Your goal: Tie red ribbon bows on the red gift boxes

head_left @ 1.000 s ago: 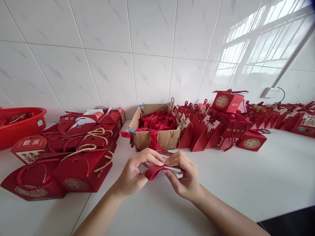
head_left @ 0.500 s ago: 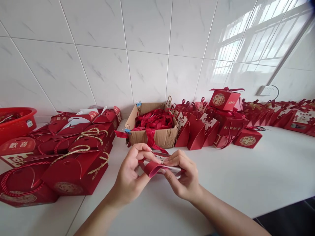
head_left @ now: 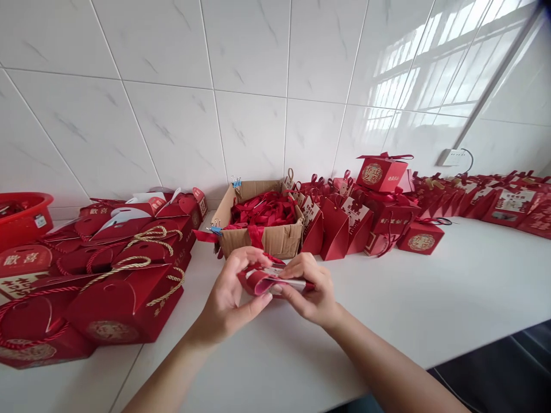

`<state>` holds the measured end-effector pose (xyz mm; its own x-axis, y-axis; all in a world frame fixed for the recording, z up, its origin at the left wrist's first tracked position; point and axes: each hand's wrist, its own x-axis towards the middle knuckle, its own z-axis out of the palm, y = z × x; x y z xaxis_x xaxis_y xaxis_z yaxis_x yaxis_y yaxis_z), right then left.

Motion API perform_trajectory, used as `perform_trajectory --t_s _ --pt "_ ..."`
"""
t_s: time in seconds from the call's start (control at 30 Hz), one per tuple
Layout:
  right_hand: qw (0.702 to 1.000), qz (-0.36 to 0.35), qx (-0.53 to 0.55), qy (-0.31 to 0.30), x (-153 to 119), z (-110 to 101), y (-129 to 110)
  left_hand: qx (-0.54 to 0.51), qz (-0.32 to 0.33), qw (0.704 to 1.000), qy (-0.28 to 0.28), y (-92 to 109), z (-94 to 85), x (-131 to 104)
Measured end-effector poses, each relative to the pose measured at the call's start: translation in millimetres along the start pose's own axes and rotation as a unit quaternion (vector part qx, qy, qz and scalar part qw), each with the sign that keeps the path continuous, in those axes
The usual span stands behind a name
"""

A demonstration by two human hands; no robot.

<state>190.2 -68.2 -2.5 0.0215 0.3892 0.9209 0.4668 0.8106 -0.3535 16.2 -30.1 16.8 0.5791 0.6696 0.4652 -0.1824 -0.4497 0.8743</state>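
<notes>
Between my two hands, above the white table, is a small folded red paper box [head_left: 259, 281] with a pale printed panel; one red strip on it curls into a loop. My left hand [head_left: 226, 304] is closed around its left side, with fingers over the top and the thumb at the near edge. On the right, my right hand [head_left: 313, 289] pinches the pale panel between thumb and fingers. Just behind stands an open cardboard box [head_left: 282, 242] heaped with red ribbons [head_left: 267, 211]. A ribbon hangs over its front wall towards my hands.
Red gift boxes with gold cord handles [head_left: 129, 310] crowd the left, beside a red plastic basin [head_left: 41, 221]. Several pointed red boxes [head_left: 334, 229] and stacked cubes [head_left: 383, 173] stand right of the carton. Scissors handles [head_left: 442, 221] lie near a red box [head_left: 419, 238].
The red strip's loop has curled more open and rounder. My left fingers have lifted slightly and both hands have shifted a little left in the view, as has the whole scene.
</notes>
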Motion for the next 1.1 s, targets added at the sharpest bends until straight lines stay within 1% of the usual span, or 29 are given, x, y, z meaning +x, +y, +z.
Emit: perform_trajectory --t_s 0.07,0.17,0.2,0.27,0.37,0.43,0.47,0.53,0.6,0.67,0.73,0.83,0.97,1.1 --pt "1.0 0.024 -0.001 0.009 4.9 -5.4 4.1 0.003 -0.01 1.0 0.012 -13.8 1.8 2.8" --pt "0.996 0.067 -0.034 0.048 9.6 -22.2 4.8 0.075 -0.031 0.996 0.023 -39.0 7.5 3.7" --pt "0.993 0.084 -0.054 0.064 8.7 -31.0 4.0 0.102 -0.039 0.994 0.013 -46.4 9.8 2.8" --pt "0.983 0.123 -0.098 0.089 1.7 -54.4 1.7 0.15 -0.058 0.987 -0.022 -57.4 14.6 -0.1" --pt "0.955 0.181 -0.196 0.127 -19.6 -104.8 -1.4 0.218 -0.066 0.969 -0.089 -63.4 20.6 -4.7" --pt "0.917 0.223 -0.28 0.178 -35.4 -146.8 -1.5 0.248 -0.054 0.96 -0.12 -63.5 23.0 -6.0" --pt "0.888 0.233 -0.339 0.206 -42.1 -169.1 -0.4 0.257 -0.049 0.956 -0.13 -63.4 23.7 -6.1" --pt "0.818 0.262 -0.446 0.25 -52.0 -212.3 5.6 0.263 -0.047 0.953 -0.144 -64.1 24.1 -5.5" --pt "0.762 0.283 -0.508 0.286 -56.6 -248.6 17.1 0.263 -0.055 0.951 -0.154 -66.2 23.8 -4.6" --pt "0.738 0.285 -0.525 0.313 -57.4 -274.2 33.6 0.264 -0.062 0.949 -0.16 -68.6 23.1 -3.9" --pt "0.725 0.294 -0.524 0.337 -55.6 -289.1 53.0 0.27 -0.065 0.948 -0.158 -70.2 22.4 -3.5" --pt "0.715 0.311 -0.512 0.36 -50.4 -299.4 82.5 0.279 -0.072 0.946 -0.151 -70.0 21.6 -3.8" --pt "0.702 0.342 -0.493 0.384 -48.3 -303.6 116.1 0.288 -0.084 0.942 -0.149 -68.9 21.3 -5.1" --pt "0.675 0.402 -0.458 0.416 -62.4 -302.2 138.5 0.292 -0.078 0.942 -0.148 -71.8 20.6 -4.8"
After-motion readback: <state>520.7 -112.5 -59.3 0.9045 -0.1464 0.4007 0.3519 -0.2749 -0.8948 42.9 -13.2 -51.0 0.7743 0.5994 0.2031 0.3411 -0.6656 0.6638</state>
